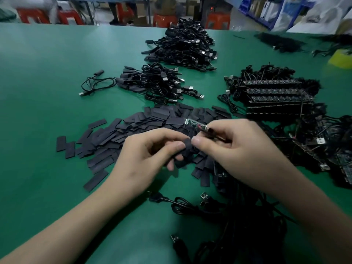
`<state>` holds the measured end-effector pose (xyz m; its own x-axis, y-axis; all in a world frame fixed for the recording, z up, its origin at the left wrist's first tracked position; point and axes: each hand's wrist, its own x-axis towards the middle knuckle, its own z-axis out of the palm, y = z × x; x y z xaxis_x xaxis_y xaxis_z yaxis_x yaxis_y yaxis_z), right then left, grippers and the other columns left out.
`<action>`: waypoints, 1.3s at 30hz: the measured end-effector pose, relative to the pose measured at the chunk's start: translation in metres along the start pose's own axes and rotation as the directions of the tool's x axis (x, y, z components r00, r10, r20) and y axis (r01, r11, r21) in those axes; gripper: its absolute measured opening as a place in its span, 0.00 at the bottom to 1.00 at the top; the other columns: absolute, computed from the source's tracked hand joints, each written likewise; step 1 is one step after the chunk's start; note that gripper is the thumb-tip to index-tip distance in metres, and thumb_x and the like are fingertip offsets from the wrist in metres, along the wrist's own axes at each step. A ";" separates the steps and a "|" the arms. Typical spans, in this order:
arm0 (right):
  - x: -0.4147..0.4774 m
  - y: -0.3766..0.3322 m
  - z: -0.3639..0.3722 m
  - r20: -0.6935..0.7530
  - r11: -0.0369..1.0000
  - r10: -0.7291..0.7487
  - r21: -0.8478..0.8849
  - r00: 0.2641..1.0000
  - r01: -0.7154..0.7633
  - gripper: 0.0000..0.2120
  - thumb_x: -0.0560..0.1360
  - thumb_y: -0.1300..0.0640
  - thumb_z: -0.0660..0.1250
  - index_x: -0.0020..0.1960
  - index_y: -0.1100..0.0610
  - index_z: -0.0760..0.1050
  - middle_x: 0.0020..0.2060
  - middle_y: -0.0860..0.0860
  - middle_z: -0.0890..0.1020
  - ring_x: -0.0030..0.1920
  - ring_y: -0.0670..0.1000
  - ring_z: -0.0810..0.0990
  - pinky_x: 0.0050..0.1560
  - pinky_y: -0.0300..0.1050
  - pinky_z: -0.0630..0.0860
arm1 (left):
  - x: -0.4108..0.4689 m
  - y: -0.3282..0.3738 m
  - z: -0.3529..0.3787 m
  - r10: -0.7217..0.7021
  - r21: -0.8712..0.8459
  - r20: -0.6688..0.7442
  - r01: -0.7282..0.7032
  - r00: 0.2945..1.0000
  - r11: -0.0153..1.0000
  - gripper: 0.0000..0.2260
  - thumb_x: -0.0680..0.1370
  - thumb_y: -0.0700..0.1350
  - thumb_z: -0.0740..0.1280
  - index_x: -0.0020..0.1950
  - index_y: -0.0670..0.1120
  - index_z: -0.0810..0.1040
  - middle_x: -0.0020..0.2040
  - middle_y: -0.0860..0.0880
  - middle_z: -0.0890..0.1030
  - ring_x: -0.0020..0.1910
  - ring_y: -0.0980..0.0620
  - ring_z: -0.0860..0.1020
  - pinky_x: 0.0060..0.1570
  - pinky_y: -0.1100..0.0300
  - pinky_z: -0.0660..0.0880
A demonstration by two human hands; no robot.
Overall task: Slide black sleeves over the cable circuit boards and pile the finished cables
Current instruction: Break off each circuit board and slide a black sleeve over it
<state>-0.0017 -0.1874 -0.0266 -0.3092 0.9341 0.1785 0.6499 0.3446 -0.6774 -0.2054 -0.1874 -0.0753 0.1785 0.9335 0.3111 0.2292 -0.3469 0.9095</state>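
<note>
My left hand (146,155) pinches a flat black sleeve (185,147) between thumb and fingers. My right hand (234,147) holds a small circuit board (195,124) by its cable end, and its thumb touches the same sleeve. The board points up and left, bare, above the sleeve. Under both hands lies a heap of loose black sleeves (133,130). A small pile of sleeved cables (156,80) sits beyond it, and a bigger pile of cables (182,46) lies farther back.
Stacked rows of bare boards with cables (276,94) fill the right side of the green table (47,73). Loose cables with USB plugs (209,206) lie near me. One single cable (95,83) lies apart at the left. Red stools stand behind the table.
</note>
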 end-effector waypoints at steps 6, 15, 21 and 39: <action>-0.001 0.013 0.015 0.009 0.991 0.035 0.131 0.999 -0.036 0.13 0.78 0.49 0.69 0.39 0.56 0.79 0.24 0.43 0.71 0.25 0.41 0.67 0.28 0.35 0.62 | -0.005 -0.005 0.006 0.092 0.088 -0.009 -0.091 0.996 0.992 0.09 0.73 0.51 0.75 0.52 0.51 0.85 0.39 0.53 0.85 0.31 0.56 0.80 0.38 0.66 0.76; -0.002 0.016 0.009 -0.082 0.988 0.022 0.156 0.996 -0.009 0.15 0.82 0.46 0.61 0.42 0.54 0.76 0.24 0.46 0.66 0.25 0.44 0.64 0.27 0.38 0.60 | -0.003 -0.005 -0.001 0.134 0.244 -0.152 -0.094 0.979 0.965 0.11 0.70 0.51 0.78 0.51 0.54 0.87 0.42 0.61 0.86 0.40 0.58 0.84 0.44 0.65 0.79; -0.001 0.024 0.001 0.103 0.979 0.048 0.191 0.994 -0.067 0.19 0.83 0.44 0.59 0.39 0.52 0.77 0.24 0.49 0.66 0.25 0.46 0.63 0.29 0.43 0.62 | -0.003 -0.004 -0.001 0.092 0.147 -0.198 -0.064 0.976 0.987 0.08 0.70 0.48 0.76 0.49 0.52 0.87 0.42 0.61 0.86 0.41 0.62 0.85 0.43 0.71 0.78; -0.001 0.029 0.005 0.245 0.974 0.044 0.205 0.969 -0.096 0.19 0.80 0.41 0.59 0.40 0.51 0.78 0.24 0.51 0.66 0.25 0.48 0.61 0.26 0.43 0.59 | -0.002 -0.007 -0.004 0.115 0.246 -0.116 -0.083 0.987 0.966 0.12 0.69 0.53 0.76 0.51 0.57 0.86 0.43 0.64 0.86 0.41 0.60 0.84 0.45 0.68 0.77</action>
<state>0.0136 -0.1789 -0.0500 -0.4410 0.8970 -0.0312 0.5201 0.2270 -0.8234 -0.2110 -0.1863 -0.0808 0.0912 0.8918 0.4431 0.4423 -0.4350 0.7844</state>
